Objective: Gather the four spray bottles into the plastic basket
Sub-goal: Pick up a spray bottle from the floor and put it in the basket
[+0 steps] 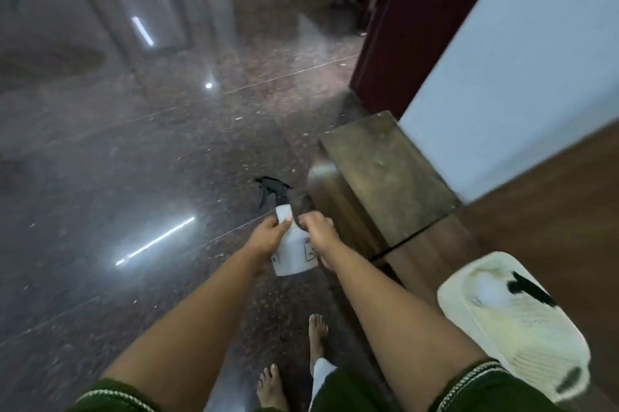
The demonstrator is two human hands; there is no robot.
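A white spray bottle with a black trigger head is held upright over the dark floor, a little left of centre. My left hand grips its left side near the neck, and my right hand clasps its right side. At the lower right stands a cream plastic basket on a wooden surface. Inside it lies another white spray bottle with a black head, blurred by motion.
A small worn wooden stool stands just right of my hands. Behind it are a white wall and a dark red door frame. The polished stone floor stretches left. My bare feet are below.
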